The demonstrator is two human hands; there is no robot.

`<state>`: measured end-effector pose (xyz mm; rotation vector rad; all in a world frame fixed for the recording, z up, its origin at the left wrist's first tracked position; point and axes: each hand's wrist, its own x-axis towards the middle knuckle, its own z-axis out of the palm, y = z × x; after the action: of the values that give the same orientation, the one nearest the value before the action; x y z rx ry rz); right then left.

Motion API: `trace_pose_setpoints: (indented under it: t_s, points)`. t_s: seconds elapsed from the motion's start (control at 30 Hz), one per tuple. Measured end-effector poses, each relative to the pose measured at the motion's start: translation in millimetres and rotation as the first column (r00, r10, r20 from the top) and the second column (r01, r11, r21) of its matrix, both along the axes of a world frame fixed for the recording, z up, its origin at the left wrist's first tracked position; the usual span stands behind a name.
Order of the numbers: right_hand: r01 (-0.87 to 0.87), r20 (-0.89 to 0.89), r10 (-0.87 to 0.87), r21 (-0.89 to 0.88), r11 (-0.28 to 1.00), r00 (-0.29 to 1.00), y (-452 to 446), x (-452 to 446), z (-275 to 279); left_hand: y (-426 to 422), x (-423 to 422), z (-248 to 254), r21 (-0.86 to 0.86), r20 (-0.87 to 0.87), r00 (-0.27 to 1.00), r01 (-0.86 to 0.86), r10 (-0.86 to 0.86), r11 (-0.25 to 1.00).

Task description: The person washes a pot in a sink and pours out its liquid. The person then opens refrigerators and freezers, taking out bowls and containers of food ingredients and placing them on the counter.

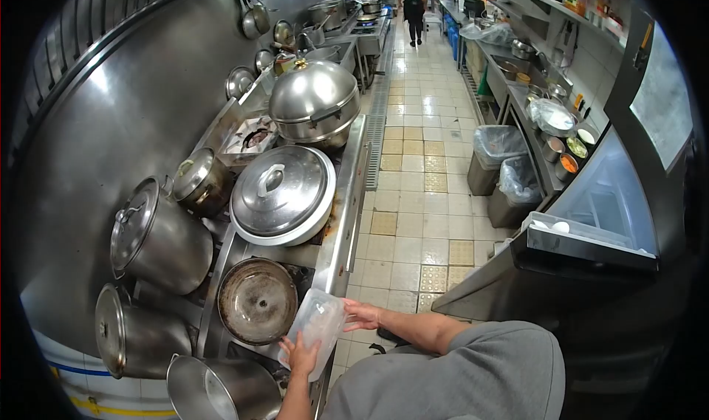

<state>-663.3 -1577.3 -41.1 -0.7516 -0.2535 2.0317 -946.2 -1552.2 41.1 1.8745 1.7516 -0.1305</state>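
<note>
A translucent plastic container (323, 320) is held between both of my hands at the front edge of the stove. My left hand (301, 355) grips its near left side, fingers spread along the wall. At the far right side, my right hand (360, 315) has its fingers against the container's edge. The contents cannot be made out clearly. Just left of the container, a round, browned pan (258, 302) sits on a burner. Behind that pan stands a wide white pot with a metal lid (279, 191).
Tall lidded stockpots (166, 235) and an open metal pot (221, 390) line the wall side. A domed steamer (314, 99) stands farther back. On the right, an open fridge drawer (583, 235) juts into the tiled aisle (395, 198). Another person (412, 7) is far down it.
</note>
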Motion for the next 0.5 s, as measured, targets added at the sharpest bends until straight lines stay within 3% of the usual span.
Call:
trace_pose_setpoints:
  t_s: [0.03, 0.13, 0.37, 0.5]
  points:
    - [-0.014, -0.007, 0.014, 0.032, 0.999, 1.0, 2, -1, -2, -5, -2, 1, 0.003, -0.003, 1.0, -0.004, 0.004, 1.0]
    - [-0.007, -0.024, 0.009, 0.073, 0.997, 1.0, 9, -3, -7, -34, 5, 11, 0.036, -0.043, 0.973, 0.228, -0.226, 0.973]
    - [-0.048, -0.046, 0.049, 0.037, 0.998, 0.998, 20, -4, -11, -42, -4, -8, 0.118, -0.035, 0.981, 0.191, -0.189, 0.974]
    - [-0.111, 0.023, 0.11, 0.107, 0.988, 0.994, 26, -10, 0, -30, -15, -3, 0.064, 0.084, 0.977, 0.192, -0.197, 0.979]
